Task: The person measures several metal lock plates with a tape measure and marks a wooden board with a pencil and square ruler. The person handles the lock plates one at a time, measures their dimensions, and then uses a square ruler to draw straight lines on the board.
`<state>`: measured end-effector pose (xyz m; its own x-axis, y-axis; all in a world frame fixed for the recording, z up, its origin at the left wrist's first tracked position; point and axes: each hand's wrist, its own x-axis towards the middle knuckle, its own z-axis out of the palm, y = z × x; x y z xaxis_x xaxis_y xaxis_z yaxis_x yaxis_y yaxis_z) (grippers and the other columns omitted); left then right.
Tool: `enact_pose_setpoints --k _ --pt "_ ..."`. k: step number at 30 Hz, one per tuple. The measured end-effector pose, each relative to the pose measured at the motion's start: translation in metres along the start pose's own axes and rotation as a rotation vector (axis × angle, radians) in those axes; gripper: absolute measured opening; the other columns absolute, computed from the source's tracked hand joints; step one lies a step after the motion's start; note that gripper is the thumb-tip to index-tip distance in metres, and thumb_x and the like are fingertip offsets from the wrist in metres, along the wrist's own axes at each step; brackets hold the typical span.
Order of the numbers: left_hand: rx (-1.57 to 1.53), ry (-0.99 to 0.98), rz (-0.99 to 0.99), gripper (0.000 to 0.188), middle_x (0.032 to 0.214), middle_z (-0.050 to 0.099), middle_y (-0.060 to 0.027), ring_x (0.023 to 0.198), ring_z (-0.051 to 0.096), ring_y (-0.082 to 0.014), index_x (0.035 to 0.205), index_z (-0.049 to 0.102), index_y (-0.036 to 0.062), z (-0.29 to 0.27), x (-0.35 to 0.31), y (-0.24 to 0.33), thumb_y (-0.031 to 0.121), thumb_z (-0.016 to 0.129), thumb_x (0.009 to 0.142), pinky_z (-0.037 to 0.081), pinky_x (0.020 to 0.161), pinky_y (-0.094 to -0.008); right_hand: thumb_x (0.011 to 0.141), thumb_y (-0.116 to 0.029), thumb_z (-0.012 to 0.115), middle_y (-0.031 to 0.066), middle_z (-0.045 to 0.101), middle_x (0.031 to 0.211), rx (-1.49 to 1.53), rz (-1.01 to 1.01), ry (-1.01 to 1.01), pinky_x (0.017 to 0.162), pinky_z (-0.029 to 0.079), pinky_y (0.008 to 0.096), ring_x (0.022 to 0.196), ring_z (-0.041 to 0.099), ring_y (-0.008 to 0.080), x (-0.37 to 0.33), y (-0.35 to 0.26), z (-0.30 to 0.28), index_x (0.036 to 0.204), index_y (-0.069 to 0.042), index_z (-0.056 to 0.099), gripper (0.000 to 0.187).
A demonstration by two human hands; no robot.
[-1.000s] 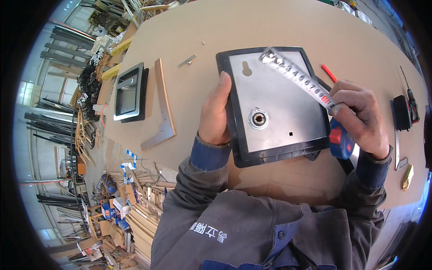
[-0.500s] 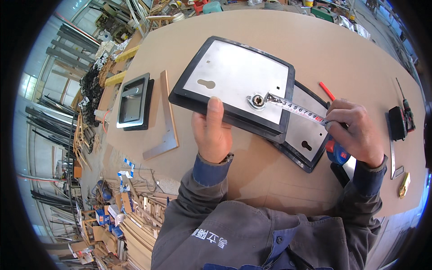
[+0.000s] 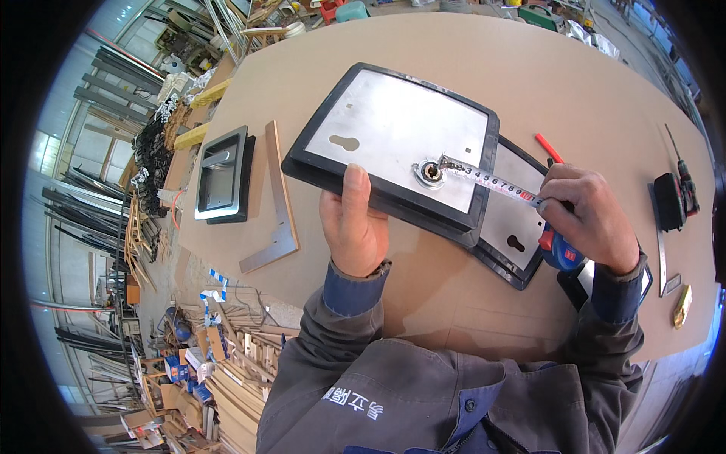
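Note:
My left hand [image 3: 352, 227] grips the near edge of a black-framed box with a silvery metal face [image 3: 401, 129], its thumb over the rim and the other fingers underneath. The face has a keyhole-shaped slot, small square holes and a round metal lock fitting [image 3: 429, 174]. My right hand [image 3: 586, 216] is closed on a tape measure [image 3: 561, 250] with a blue and red case. Its drawn-out blade [image 3: 491, 181] runs across the face, with the hooked end at the lock fitting. A second black-framed metal panel [image 3: 508, 227] lies on the table, partly under the box.
A recessed metal box [image 3: 224, 174] and a carpenter's square [image 3: 278, 204] lie at left on the brown table [image 3: 431, 303]. A red marker [image 3: 549, 147] lies beyond my right hand. Farther right are a cordless drill [image 3: 671, 200], a metal ruler [image 3: 662, 261] and a small gold-coloured piece [image 3: 682, 306].
My right hand and the tape measure have shifted slightly left, and the blade's hooked end now sits closer over the lock fitting. My left hand keeps its grip on the box.

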<state>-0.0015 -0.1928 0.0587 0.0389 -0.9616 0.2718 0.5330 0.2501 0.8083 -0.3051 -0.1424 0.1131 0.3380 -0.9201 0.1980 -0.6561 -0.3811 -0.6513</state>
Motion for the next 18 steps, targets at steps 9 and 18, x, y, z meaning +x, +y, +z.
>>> enact_pose_setpoints --k 9,18 --pt "-0.009 0.001 -0.019 0.042 0.128 0.065 -0.0092 0.114 0.063 -0.0137 0.139 0.054 -0.0045 0.001 0.000 0.000 0.025 0.061 0.110 0.052 0.098 -0.0338 0.085 -0.004 0.064 0.0167 0.062 0.083 0.020 -0.007 -0.019 0.068 0.050 0.0392 0.073 0.060 0.0289 0.002 0.001 0.002 0.085 0.007 0.070 0.012" --pt "0.069 -0.025 -0.012 0.055 0.145 0.061 -0.0152 0.127 0.064 -0.0235 0.154 0.044 -0.0035 -0.013 0.003 -0.007 0.031 0.055 0.112 0.054 0.106 -0.0409 0.087 -0.004 0.064 0.0165 0.062 0.084 0.031 0.027 -0.016 0.068 0.050 0.0383 0.072 0.060 0.0290 0.003 0.002 0.007 0.085 0.007 0.070 0.013"
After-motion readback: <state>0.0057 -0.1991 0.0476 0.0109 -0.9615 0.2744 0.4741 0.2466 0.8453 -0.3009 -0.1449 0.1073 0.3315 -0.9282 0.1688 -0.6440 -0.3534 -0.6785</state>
